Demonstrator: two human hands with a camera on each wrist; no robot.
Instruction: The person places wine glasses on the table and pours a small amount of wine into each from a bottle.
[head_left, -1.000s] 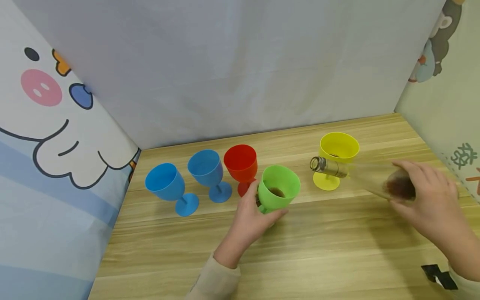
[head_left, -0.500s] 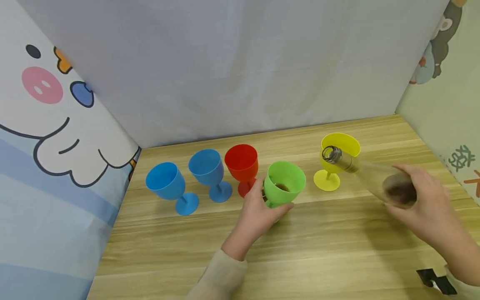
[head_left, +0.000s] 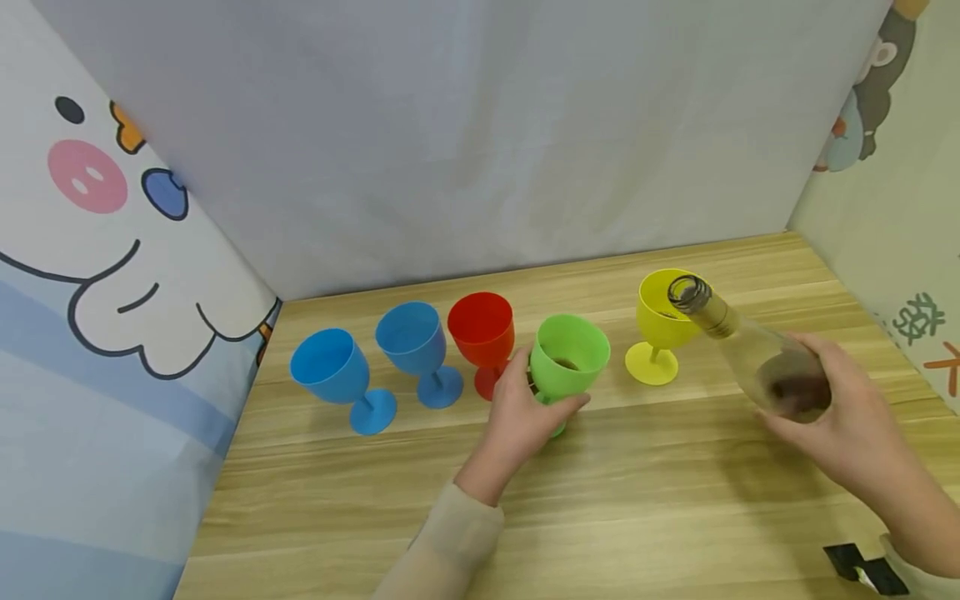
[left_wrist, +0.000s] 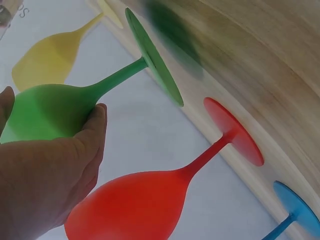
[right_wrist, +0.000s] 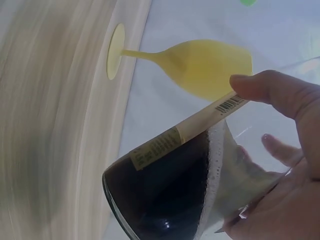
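Around the bowl of the green goblet [head_left: 570, 379], the fingers [left_wrist: 95, 120] of the left hand [head_left: 517, 417] are curled and hold it near the stem; its rim faces up, a little dark liquid lies inside, and the left wrist view shows its base apart from its shadow on the counter [head_left: 637, 517]. The right hand [head_left: 858, 408] grips the body of a glass bottle [head_left: 753, 358], its thumb lying by a label [right_wrist: 200, 122] with a barcode. The bottle is tilted, its mouth towards the person's left, and dark liquid [right_wrist: 160, 195] edged with foam [right_wrist: 213, 165] lies in its lower end. Behind the bottle's neck stands the yellow goblet [head_left: 660, 329], upright on the counter; whether the two touch cannot be told. Just beside the left hand, on its far left side, stands the red goblet [head_left: 483, 337], then a blue goblet [head_left: 412, 343], then another blue goblet [head_left: 332, 371] at the row's left end. Near the right cuff is a black piece [head_left: 843, 560]. Beyond rise a pale grey backdrop [head_left: 480, 150], a left panel [head_left: 90, 333] with a cartoon face, and a printed right panel [head_left: 885, 242].
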